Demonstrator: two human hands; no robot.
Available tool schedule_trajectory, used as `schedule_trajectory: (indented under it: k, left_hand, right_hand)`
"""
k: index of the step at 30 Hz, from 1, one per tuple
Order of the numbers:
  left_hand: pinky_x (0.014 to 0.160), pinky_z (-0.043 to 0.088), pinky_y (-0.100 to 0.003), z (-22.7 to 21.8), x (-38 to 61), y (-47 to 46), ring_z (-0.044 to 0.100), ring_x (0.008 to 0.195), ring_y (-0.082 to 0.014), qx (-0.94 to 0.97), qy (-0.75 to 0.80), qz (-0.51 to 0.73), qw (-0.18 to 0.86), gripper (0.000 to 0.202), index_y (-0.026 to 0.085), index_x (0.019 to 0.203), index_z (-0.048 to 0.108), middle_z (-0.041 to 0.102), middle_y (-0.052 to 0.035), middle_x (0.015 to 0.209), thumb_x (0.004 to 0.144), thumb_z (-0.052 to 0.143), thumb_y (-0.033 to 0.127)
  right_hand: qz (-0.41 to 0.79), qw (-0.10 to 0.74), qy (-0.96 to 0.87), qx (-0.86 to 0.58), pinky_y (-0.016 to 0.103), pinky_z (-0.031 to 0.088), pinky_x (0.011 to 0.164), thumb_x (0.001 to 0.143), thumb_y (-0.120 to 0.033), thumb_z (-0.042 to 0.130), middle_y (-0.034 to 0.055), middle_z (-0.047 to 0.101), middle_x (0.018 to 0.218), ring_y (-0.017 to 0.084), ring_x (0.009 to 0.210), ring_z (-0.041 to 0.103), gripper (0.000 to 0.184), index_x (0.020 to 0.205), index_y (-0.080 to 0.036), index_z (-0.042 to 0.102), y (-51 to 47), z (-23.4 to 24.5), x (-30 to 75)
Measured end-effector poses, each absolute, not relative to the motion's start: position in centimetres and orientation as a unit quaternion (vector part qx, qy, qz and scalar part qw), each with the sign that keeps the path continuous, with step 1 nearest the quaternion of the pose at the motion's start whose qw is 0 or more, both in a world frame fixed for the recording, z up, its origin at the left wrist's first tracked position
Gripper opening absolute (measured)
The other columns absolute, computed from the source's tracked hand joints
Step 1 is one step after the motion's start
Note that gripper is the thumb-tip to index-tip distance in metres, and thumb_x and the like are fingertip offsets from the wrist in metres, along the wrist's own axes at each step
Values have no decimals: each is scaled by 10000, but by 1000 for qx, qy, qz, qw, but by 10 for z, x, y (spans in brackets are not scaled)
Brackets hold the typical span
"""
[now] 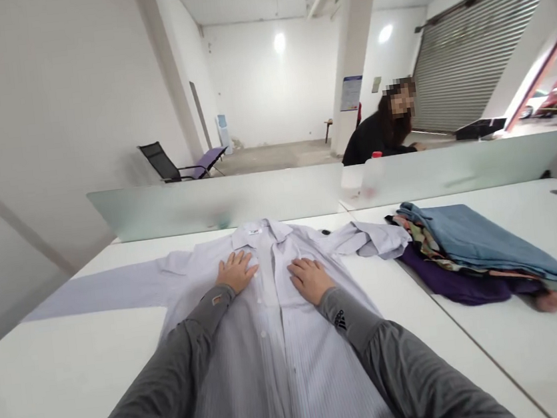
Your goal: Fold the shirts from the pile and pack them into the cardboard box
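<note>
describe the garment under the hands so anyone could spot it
On the white table before the frosted divider, look under the left hand and right hand. It is the pale lilac striped shirt, spread flat, unlike the heaped blue and purple clothes to its right.

The shirt [276,363] runs off the bottom edge (its hem unseen).

right sleeve [381,351] | adidas logo [340,321] | pillar poster [350,93] | text too small to read

Both grey-sleeved arms reach forward, left hand [236,271] and right hand [311,279] pressed flat, palms down.
</note>
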State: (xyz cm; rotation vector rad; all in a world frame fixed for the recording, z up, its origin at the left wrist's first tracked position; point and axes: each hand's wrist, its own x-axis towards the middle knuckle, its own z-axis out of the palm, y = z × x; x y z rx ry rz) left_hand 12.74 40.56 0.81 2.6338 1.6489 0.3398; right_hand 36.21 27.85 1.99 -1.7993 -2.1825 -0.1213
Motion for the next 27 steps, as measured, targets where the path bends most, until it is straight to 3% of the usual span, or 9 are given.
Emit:
schedule_trajectory:
  k: [8,14,19,27]
  left_hand:
    - [1098,191,-594,14,153,430,227,1404,-336,827,552,97,30,552,307,1437,362,308,-52,1536,943,291,544]
    - [1035,317,-546,30,156,392,383,1307,-342,791,601,115,9,515,103,1363,427,422,-230,1415,979,251,396]
    - [1127,236,-436,23,117,305,273,1393,-269,826,561,60,18,522,168,1397,398,337,-121,1511,961,373,454]
    - [1145,243,-513,20,32,92,199,1435,-277,870,490,44,38,538,264,1480,286,249,-36,1561,978,314,454]
  right_hand:
    - [-38,162,-764,-623,498,281,1029,947,-323,387,67,512,1354,258,1230,405,342,1242,-246,541,279,15,363]
    - [-33,146,-766,-625,492,291,1022,950,-324,369,69,497,1388,264,1244,405,372,1273,-246,537,279,20,361]
    - [-37,155,-764,-625,512,278,1023,941,-326,366,90,492,1400,295,1258,394,393,1274,-235,553,287,18,360]
    - [-51,168,-772,-611,532,304,998,932,-339,349,96,515,1375,309,1227,416,419,1270,-218,565,293,16,363]
